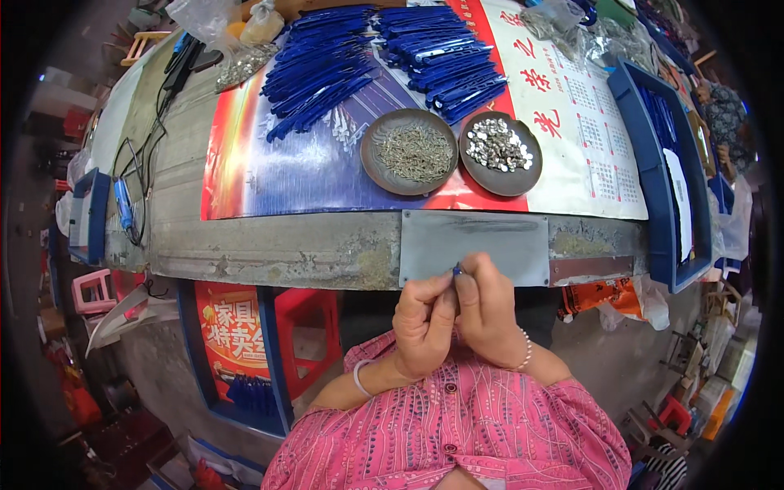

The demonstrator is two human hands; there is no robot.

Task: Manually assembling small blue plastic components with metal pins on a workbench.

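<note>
Close together at the table's front edge, my left hand (pixel 423 322) and my right hand (pixel 492 310) are both closed in a pinch. Between their fingertips a small dark-blue piece (pixel 457 270) shows; the fingers cover most of it, so its full shape is hidden. Just beyond my hands lies a flat grey plate (pixel 474 237) on the table edge. Farther back, one round dark dish (pixel 369 167) holds thin metal pins, and a second dish (pixel 523 186) beside it holds small shiny discs. Behind the dishes, long slim blue pieces form a left pile (pixel 318 69) and a right pile (pixel 441 57).
A printed poster sheet (pixel 588 155) covers much of the worn table (pixel 269 245). At the right edge stands a blue tray (pixel 645 155) with blue pieces. Below the table on the left are another blue tray (pixel 282 384) and a red stool (pixel 314 314). Black cable (pixel 151 139) lies far left.
</note>
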